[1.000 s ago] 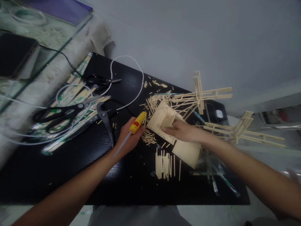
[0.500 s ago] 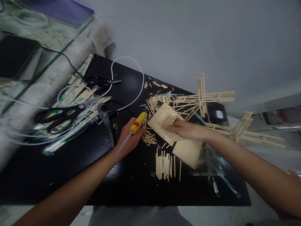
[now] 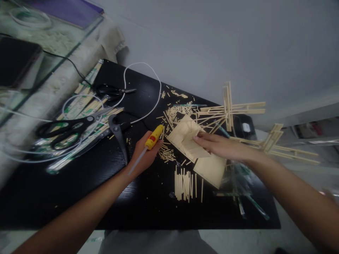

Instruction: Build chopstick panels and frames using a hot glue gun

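Observation:
My left hand point(image 3: 143, 153) is closed around a yellow hot glue gun point(image 3: 154, 137). A translucent glue stick point(image 3: 137, 161) juts from the gun's back end over my wrist. To the right, the fingers of my right hand point(image 3: 214, 144) are pinched at the right edge of a small folded-looking model point(image 3: 182, 137) made of thin wooden sticks laid side by side. Its inner faces are partly hidden by my fingers. Just below it, a flat stick panel point(image 3: 210, 171) lies on the black table point(image 3: 148, 215).
Cut sticks point(image 3: 184, 185) lie in a row, and short offcuts point(image 3: 166, 153) are scattered behind. Cross-shaped stick frames point(image 3: 228, 107) stand at the right, near clear plastic wrappers point(image 3: 245, 187). Scissors point(image 3: 71, 128), pliers point(image 3: 119, 135), a white cable point(image 3: 160, 84) and packed sticks point(image 3: 79, 109) occupy the left.
My right hand has shifted slightly right and up along the model, with its fingertips now nearer the edge. My left hand still holds the glue gun. The whole view has moved slightly.

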Tool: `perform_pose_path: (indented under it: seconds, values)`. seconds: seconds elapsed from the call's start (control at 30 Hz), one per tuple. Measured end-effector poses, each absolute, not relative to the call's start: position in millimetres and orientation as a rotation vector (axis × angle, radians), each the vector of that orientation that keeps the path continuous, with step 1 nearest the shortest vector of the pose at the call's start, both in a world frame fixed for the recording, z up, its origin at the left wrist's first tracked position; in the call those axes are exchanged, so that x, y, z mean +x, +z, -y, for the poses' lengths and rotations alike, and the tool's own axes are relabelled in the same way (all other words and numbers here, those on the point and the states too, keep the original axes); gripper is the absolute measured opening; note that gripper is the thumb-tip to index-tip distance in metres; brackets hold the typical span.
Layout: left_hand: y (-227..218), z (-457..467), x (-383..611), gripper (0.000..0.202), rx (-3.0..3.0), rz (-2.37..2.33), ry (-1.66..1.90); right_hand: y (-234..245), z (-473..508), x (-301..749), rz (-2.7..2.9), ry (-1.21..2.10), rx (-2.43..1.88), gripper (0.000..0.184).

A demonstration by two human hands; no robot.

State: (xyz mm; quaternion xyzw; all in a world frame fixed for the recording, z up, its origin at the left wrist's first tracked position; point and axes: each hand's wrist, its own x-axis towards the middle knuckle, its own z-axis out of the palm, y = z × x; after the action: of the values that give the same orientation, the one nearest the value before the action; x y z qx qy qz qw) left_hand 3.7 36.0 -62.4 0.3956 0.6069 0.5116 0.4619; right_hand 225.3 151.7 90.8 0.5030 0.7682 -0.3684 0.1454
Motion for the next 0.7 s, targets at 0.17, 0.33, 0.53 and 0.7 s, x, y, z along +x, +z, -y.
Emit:
perform_pose_path:
  seconds: [0.17, 0.33, 0.53, 0.7]
  values:
    - [-62.1, -36.4, 3.4, 0.023, 0.968, -1.493, 1.250, 101.6, -148.8, 233.4, -2.116, -1.169, 1.518, 0.066]
    - [-59.3, -36.0, 3.4, 0.023, 0.961, -1.489, 1.253, 112.1, -143.5, 243.4, -2.117, -1.314, 1.607, 0.062]
    - [-58.4, -36.3, 3.3, 0.024, 0.948, -1.489, 1.253, 113.4, -139.5, 239.9, -2.111, -1.290, 1.641, 0.062]
    - [-52.5, -37.2, 3.7, 0.025, 0.920, -1.477, 1.276, 103.3, -145.5, 228.8, -2.228, -1.024, 1.432, 0.055]
